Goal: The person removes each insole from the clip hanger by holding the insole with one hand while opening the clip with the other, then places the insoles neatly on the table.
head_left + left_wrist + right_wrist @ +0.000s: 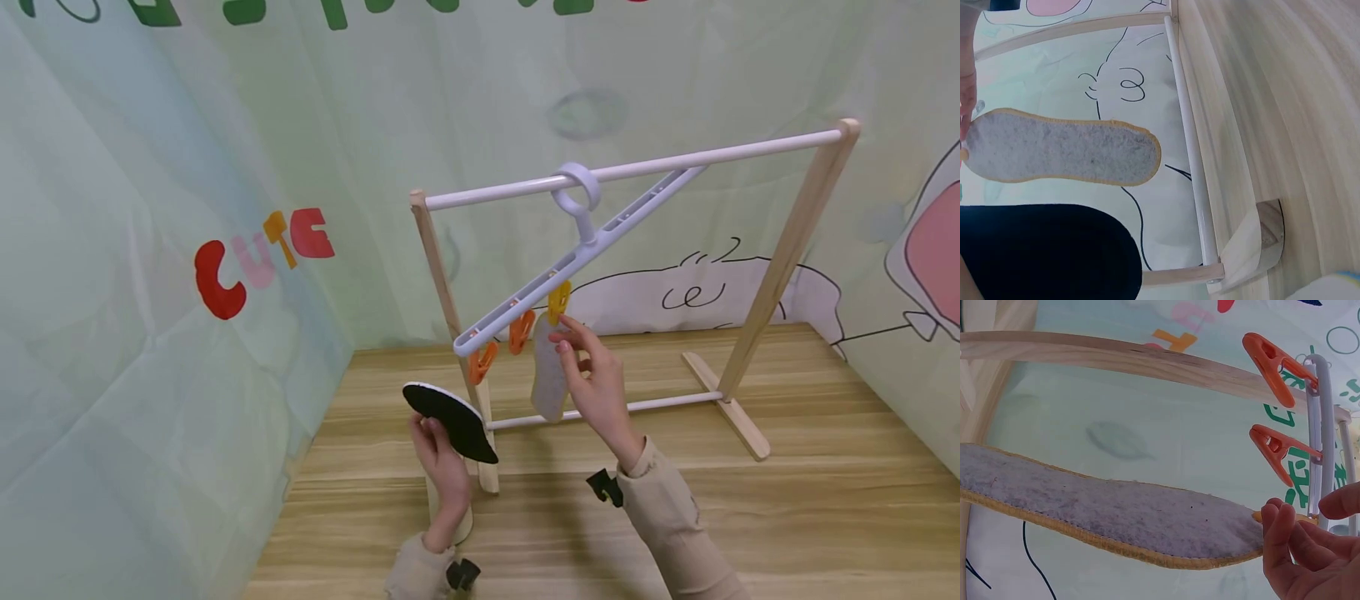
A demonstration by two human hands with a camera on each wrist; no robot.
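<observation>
A grey fuzzy insole (550, 379) with a tan stitched edge hangs from a yellow clip (558, 302) on a pale lavender hanger (525, 304). My right hand (596, 375) pinches this insole's upper end, close under the clip. Its fingertips partly cover the clip in the right wrist view, where the insole (1110, 509) stretches leftward. In my left hand (446, 471) I grip a second insole (453, 421), black-faced with a white edge, tilted beside the rack's left post. Two orange clips (521, 332) on the hanger's near arm have nothing in them.
The hanger hooks over the white top bar (720, 156) of a wooden rack (787, 258). Its feet (727, 408) stand on a wood-grain table (825, 500). A lower white bar (667, 404) joins the posts. Printed cloth walls (150, 375) enclose the table behind and at the left.
</observation>
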